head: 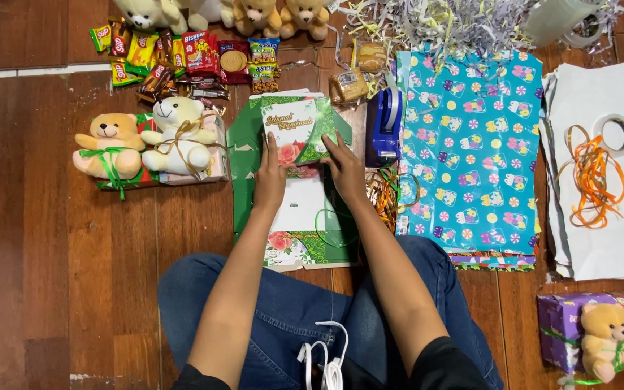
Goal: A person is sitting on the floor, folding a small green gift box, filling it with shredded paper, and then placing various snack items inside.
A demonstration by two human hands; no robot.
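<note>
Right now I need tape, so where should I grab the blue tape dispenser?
Take the blue tape dispenser across its narrow body, from above with the right hand. It stands lengthwise just right of the green box, its top apparently unobstructed.

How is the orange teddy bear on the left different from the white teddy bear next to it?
The orange teddy bear has peach-orange fur, while the white teddy bear is cream white. The orange bear is tied with a green ribbon, the white bear with a gold-brown one. The orange bear is farther from the person's left hand than the white bear is. Both lie on wrapped gift boxes, side by side.
</note>
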